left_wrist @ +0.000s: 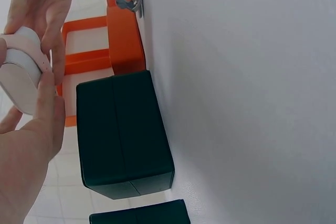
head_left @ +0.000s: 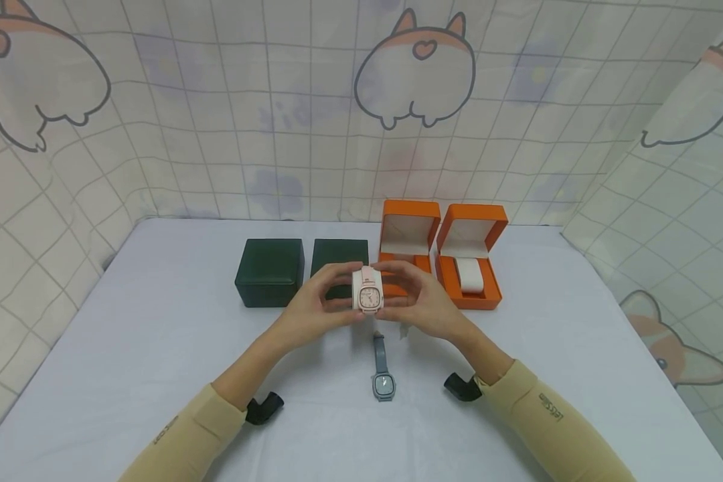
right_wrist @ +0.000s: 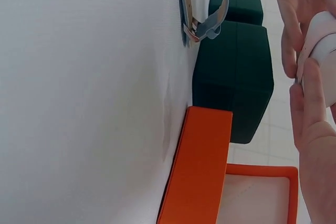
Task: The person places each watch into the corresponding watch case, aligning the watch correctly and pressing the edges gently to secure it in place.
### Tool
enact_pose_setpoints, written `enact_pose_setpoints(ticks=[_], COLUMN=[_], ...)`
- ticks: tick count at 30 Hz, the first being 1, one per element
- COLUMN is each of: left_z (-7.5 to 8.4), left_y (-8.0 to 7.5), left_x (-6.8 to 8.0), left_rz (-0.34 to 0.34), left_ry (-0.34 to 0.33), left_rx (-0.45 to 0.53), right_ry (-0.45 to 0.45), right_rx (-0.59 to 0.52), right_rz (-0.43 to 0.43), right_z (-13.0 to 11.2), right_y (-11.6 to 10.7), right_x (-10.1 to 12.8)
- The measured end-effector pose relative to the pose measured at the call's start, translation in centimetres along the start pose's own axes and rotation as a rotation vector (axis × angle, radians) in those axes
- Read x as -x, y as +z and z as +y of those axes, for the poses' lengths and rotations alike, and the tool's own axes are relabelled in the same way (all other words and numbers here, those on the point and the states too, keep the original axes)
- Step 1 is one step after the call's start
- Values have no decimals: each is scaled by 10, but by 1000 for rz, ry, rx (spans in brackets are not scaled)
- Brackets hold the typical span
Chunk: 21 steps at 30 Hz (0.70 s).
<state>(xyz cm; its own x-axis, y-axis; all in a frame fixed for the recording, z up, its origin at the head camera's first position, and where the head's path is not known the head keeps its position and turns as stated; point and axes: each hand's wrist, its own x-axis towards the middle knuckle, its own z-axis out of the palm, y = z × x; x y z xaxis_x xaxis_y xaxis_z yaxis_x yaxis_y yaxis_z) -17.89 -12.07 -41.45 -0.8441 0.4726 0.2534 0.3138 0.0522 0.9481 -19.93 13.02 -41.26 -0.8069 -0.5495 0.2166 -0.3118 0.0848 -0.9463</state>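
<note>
blue watch (head_left: 383, 372) lies flat nearest you, strap running away. above it your left hand (head_left: 313, 304) and right hand (head_left: 424, 301) pinch the pink watch (head_left: 367, 290) from both sides, face toward you, equally near. open orange boxes (head_left: 466, 261) behind.

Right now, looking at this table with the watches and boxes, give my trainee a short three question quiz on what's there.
1. True or false: both orange boxes stand open.
2. What do the left hand and right hand hold between them?
3. Which lies flat on the table? A) blue-grey watch B) green box lid C) white cushion

Key
1. True: both orange boxes have raised lids.
2. The pink watch, on its cushion.
3. A, the blue-grey watch.
</note>
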Motion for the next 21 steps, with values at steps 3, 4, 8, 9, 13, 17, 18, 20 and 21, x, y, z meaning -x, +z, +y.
enact_pose_setpoints(ticks=[3, 4, 8, 9, 13, 17, 18, 20, 21], left_z=[-2, -2, -1, 0, 0, 0, 0, 0, 0], left_y=[1, 1, 2, 3, 5, 6, 6, 6, 6], left_x=[0, 0, 1, 1, 1, 0, 0, 1, 1], left_rz=[-5, -7, -12, -9, 13, 40, 46, 51, 53], left_ry=[7, 11, 37, 43, 72, 93, 96, 102, 105], left_rx=[-19, -24, -42, -50, -77, -115, -126, -143, -149], right_ry=[5, 7, 8, 7, 11, 21, 23, 29, 29], right_rx=[-10, -11, -12, -11, -12, 2, 7, 15, 15], right_rz=[0, 1, 8, 10, 10, 11, 12, 13, 12], right_z=[0, 1, 1, 1, 3, 4, 4, 4, 4], right_y=[-1, -1, -2, -2, -2, -2, -2, -1, -1], right_x=[1, 1, 2, 2, 2, 2, 2, 2, 2])
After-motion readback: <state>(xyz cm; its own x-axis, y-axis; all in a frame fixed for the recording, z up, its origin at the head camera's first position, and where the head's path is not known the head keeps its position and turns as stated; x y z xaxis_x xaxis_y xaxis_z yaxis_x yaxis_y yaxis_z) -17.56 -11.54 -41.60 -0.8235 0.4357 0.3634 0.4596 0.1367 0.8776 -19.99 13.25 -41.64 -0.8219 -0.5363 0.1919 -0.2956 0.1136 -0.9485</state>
